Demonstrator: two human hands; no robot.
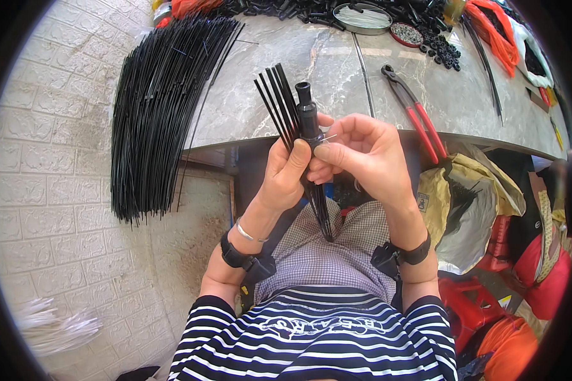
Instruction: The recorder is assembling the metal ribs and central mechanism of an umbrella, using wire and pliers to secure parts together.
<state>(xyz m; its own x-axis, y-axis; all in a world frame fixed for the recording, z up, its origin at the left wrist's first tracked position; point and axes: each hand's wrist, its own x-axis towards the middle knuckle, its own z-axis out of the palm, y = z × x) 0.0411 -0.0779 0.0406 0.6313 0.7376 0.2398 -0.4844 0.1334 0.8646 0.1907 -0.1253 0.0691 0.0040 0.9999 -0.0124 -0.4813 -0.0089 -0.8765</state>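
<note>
In front of my lap, my left hand (285, 173) is closed around several thin black rods (275, 105) and a black stepped tubular fitting (307, 115). The rods fan out above the thumb, to the left of the fitting, and their lower ends run down together toward my lap. My right hand (370, 152) meets the fitting from the right, thumb and fingers pinched at its lower part. A thin light pin (328, 137) sticks out there between thumb and forefinger. The fingers partly hide where the pin meets the fitting.
A large bundle of black rods (165, 114) overhangs the left side of the grey table (260, 47). Red-handled pincers (416, 114) lie on the right. Behind are a round tin of pale pins (362, 20), a small red dish (407, 35) and black rings (442, 52). An open sack (470, 209) stands right.
</note>
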